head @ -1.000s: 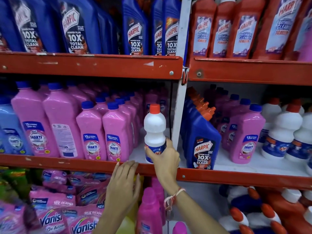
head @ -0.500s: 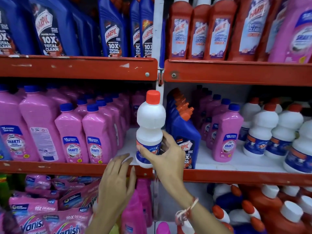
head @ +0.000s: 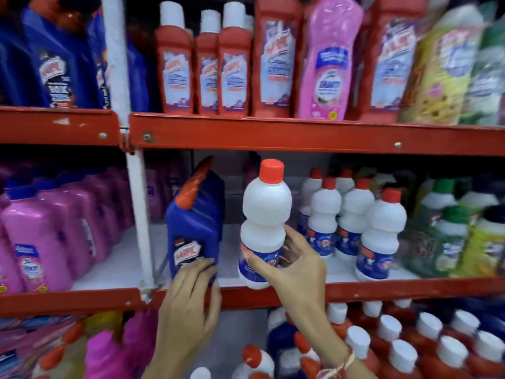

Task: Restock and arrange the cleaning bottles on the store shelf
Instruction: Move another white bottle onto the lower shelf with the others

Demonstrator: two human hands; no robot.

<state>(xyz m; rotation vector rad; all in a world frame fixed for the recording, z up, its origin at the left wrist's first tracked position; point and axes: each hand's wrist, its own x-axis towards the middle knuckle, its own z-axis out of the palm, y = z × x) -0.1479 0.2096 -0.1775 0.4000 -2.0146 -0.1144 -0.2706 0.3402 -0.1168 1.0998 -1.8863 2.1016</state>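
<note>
My right hand (head: 296, 272) grips a white bottle (head: 263, 214) with a red cap and blue label by its lower part. The bottle is upright over the front rail of the middle shelf (head: 382, 288), in the right bay. Just to its right stands a group of matching white bottles (head: 352, 214). My left hand (head: 188, 299) rests with fingers spread on the lower front of a blue Harpic bottle (head: 195, 222) at the bay's left end, beside the white upright post (head: 138, 214).
Pink bottles (head: 49, 228) fill the left bay. The upper shelf (head: 300, 132) carries red bathroom-cleaner bottles (head: 232, 64) and one pink bottle (head: 326, 58). Green and yellow bottles (head: 459, 236) stand at the far right. Red and white bottles (head: 410, 348) crowd the shelf below.
The white bottle has been carried rightward from the left bay, past the post, into the right bay. My left hand rose from the shelf rail onto the blue Harpic bottle. The view swung right.
</note>
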